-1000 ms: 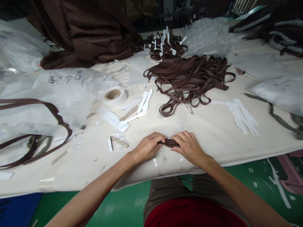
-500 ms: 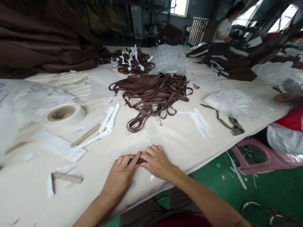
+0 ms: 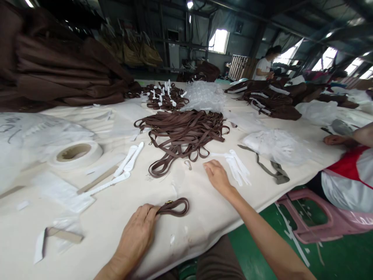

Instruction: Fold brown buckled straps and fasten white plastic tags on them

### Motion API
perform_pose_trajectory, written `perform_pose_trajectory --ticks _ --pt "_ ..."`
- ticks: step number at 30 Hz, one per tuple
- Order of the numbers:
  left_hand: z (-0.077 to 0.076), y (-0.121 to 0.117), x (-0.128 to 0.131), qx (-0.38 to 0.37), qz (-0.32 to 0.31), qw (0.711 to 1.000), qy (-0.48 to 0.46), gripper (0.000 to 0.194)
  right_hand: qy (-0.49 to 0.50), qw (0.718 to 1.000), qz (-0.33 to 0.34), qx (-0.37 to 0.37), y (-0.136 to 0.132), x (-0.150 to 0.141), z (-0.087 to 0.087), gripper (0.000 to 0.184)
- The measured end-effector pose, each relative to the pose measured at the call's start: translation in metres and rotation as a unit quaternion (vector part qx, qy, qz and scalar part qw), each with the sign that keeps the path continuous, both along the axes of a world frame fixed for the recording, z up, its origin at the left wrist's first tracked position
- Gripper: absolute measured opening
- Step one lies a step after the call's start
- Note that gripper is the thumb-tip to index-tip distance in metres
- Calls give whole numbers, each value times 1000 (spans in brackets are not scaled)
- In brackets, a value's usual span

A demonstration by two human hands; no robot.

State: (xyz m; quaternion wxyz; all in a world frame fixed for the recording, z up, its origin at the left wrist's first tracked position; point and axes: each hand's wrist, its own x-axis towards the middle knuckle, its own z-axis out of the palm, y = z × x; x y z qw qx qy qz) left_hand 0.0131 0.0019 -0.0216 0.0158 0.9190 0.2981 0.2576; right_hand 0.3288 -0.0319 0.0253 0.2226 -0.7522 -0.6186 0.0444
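Observation:
My left hand [image 3: 138,229] is closed on a folded brown strap [image 3: 167,210] near the table's front edge. The strap's looped end and a small brass-coloured buckle stick out to the right of the fingers; the rest is hidden under the hand. My right hand [image 3: 217,177] is apart from the strap, farther forward, its fingers drawn together with nothing visible in them. Just right of it lie white plastic-looking strips [image 3: 235,167]. Beyond both hands is a heap of similar brown straps [image 3: 186,130] with metal clips.
A white tape roll [image 3: 74,153] and more white strips [image 3: 128,159] lie left. A grey-green strap [image 3: 276,171] and a clear plastic bag [image 3: 274,144] are right. A person's arm [image 3: 344,139] rests at the right edge. Brown fabric [image 3: 72,77] is piled back left.
My right hand has let go of the folded strap and moved forward and right, towards the white strips. My left hand keeps its hold, and the strap's loop now shows. The view has tilted up.

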Motion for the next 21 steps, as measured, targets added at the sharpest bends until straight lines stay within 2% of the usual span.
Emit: perform_pose_trajectory --ticks 3,5,7,9,10,12,14,16,18,21 --pt "3 -2 4 -60 25 998 -27 25 -56 990 -84 -95 22 51 11 35" --pt "12 -1 5 -140 45 987 -63 28 -65 985 -89 -135 36 73 14 31" --pt "27 -1 4 -240 81 960 -122 30 -66 980 -82 -167 49 89 14 28" --pt "44 -2 2 -341 136 908 -204 33 -64 976 -65 -200 59 99 14 22" --pt "52 -4 1 -390 167 870 -250 36 -61 974 -53 -213 64 103 14 18" --pt "65 -10 2 -479 213 778 -345 44 -55 971 -28 -231 69 108 15 12" --pt "75 -19 6 -545 227 684 -427 52 -49 971 -6 -235 71 110 14 9" --pt "80 -29 14 -580 219 613 -490 55 -44 973 10 -228 68 111 13 11" --pt "82 -38 24 -601 199 567 -528 52 -36 975 14 -217 64 112 10 15" --pt "84 -49 37 -622 155 530 -556 46 -19 977 -15 -213 58 118 5 27"
